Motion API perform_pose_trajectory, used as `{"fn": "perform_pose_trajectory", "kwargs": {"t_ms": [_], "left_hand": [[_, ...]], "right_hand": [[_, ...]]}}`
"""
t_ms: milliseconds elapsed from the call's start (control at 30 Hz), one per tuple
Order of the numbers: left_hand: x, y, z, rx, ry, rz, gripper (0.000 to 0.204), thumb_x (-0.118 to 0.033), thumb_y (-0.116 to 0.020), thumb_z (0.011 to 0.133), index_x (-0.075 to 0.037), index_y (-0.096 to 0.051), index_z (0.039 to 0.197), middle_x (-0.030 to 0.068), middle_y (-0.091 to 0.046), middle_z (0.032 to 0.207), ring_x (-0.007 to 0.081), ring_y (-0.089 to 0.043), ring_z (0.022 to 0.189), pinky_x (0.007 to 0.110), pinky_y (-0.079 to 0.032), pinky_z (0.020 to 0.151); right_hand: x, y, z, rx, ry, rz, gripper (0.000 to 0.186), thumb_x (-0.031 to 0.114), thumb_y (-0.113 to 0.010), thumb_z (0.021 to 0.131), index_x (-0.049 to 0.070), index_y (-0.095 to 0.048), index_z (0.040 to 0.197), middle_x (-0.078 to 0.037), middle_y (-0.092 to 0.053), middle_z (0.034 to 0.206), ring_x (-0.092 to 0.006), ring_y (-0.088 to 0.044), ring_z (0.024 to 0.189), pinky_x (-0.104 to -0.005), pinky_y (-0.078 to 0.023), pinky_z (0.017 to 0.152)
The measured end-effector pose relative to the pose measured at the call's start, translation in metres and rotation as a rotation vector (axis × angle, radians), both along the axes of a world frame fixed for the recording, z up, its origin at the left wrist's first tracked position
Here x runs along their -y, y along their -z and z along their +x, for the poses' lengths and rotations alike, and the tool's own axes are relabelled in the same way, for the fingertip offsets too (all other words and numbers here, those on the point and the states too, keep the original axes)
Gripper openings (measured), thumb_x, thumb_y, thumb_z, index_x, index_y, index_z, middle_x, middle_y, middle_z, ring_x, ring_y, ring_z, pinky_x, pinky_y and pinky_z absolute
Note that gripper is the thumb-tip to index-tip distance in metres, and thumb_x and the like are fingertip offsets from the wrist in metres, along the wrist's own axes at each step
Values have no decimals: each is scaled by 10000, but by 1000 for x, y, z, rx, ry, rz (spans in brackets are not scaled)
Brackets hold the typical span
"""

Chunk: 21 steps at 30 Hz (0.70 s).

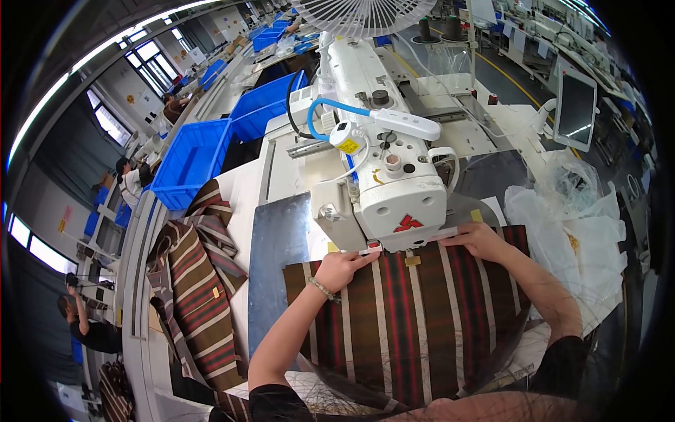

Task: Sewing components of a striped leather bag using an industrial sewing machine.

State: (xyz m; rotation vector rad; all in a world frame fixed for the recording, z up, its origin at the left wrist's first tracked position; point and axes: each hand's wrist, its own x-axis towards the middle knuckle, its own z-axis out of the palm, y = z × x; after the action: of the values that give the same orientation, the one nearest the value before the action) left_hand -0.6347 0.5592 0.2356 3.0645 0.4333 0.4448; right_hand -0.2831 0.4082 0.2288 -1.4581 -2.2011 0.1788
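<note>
A brown fabric panel [365,309] with red and cream stripes lies spread before me, its far edge under the head of a white sewing machine [401,204]. At the left part of that edge my left hand [336,271] is closed on the fabric, index finger stretched toward the needle area. To the right of the machine head, my right hand [481,241] grips the same edge along a pale strip, its fingertips pressed down. A small tan tab [413,261] sits on the panel near the needle area. The needle itself is hidden by the machine head.
More striped fabric pieces [204,295] lie heaped at the left. Blue bins [190,165] stand beyond them. Crumpled clear plastic [569,218] covers the right side. A tablet-like screen [575,109] and a white fan [365,14] stand farther back. Other people work at the far left.
</note>
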Motion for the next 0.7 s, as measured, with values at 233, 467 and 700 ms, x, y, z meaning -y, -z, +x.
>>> {"fn": "perform_pose_trajectory", "kwargs": {"t_ms": [233, 467, 700], "left_hand": [[1, 0, 1, -22, 2, 10, 627, -7, -520, 728, -284, -537, 1290, 25, -565, 727, 209, -596, 627, 333, -496, 523], [2, 0, 2, -51, -21, 36, 613, -31, -512, 753, -293, -519, 1307, 18, -567, 725, 204, -598, 623, 328, -495, 514], [2, -1, 3, -59, -48, 28, 639, -20, -513, 739, -306, -516, 1310, 17, -596, 763, 209, -605, 630, 330, -502, 517]], "right_hand": [[2, -7, -1, 23, 12, -35, 487, 6, -550, 730, 291, -680, 1103, -62, -603, 812, -267, -604, 775, -377, -502, 728], [1, -2, 4, 266, 14, 142, 534, 35, -589, 680, 351, -666, 1104, 17, -563, 748, -166, -588, 734, -324, -436, 756], [3, -4, 3, 247, 34, 60, 553, 30, -588, 673, 350, -656, 1119, 12, -555, 762, -159, -580, 768, -332, -427, 769]]}}
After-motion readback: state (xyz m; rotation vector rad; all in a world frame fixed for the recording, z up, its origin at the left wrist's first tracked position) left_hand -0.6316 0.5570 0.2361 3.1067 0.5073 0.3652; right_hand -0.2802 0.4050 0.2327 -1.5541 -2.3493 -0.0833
